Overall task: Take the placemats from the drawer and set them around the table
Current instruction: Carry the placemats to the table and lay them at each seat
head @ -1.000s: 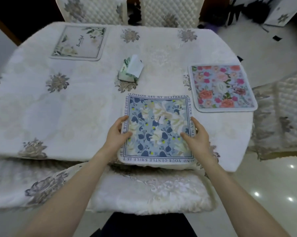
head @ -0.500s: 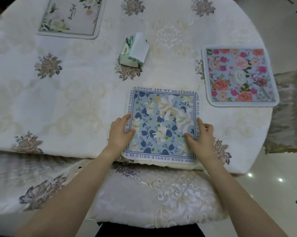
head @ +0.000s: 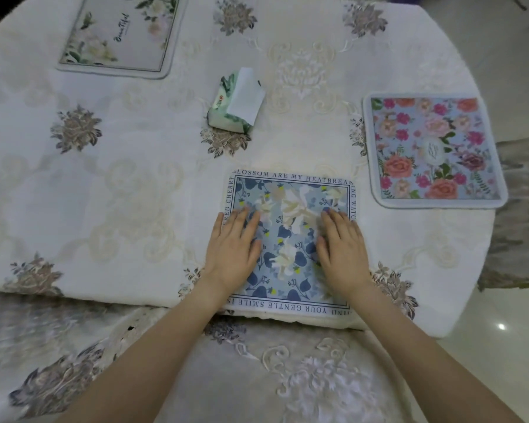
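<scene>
A blue floral placemat (head: 290, 209) with a lettered white border lies flat at the near edge of the table (head: 135, 193). My left hand (head: 232, 251) rests palm down on its left half, fingers spread. On its right half my right hand (head: 342, 251) lies flat the same way. Neither hand grips anything. A pink rose placemat (head: 434, 151) lies at the table's right side. A pale green placemat (head: 120, 32) with script lettering lies at the far left.
A green tissue pack (head: 235, 102) sits near the table's middle, beyond the blue mat. A cushioned chair seat (head: 257, 377) with embroidered cover is directly below me. Another covered chair (head: 519, 215) stands at the right, over glossy floor tiles.
Both hands moved from holding the blue placemat's side edges to lying flat on top of it. The view has drawn closer to the table.
</scene>
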The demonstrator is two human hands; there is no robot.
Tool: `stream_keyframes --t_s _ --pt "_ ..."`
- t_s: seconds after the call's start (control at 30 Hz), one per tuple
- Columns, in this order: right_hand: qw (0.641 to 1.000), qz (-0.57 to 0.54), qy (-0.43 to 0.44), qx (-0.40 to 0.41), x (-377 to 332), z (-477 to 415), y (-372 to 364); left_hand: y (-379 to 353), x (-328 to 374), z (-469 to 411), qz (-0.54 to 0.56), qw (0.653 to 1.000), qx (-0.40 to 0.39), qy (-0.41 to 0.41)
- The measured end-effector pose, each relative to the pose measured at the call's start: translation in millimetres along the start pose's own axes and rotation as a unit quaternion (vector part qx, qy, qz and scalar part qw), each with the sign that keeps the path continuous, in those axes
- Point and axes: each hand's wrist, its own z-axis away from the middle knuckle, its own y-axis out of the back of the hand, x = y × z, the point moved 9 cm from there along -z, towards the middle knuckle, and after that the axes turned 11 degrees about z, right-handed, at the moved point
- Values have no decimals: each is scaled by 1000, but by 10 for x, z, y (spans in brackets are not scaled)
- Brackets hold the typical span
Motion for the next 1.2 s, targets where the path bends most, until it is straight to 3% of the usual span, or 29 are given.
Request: stream_keyframes --t_s 0.13,0.3,0.53,0.93,1.2 --pt "998 -39 -1 39 -295 -584 123 128 155 -574 26 999 22 -17" --pt "999 -41 8 12 -608 -1058 -164 -174 77 -1065 29 999 -16 -6" --pt "999 -7 24 37 -582 -1082 -295 -279 0 -1093 24 998 5 -65" --pt "999 29 -26 0 369 -739 -233 -85 -582 -886 32 999 2 -18" --pt "999 40 -23 -14 446 -730 -275 -111 -582 -904 13 1000 -5 -17"
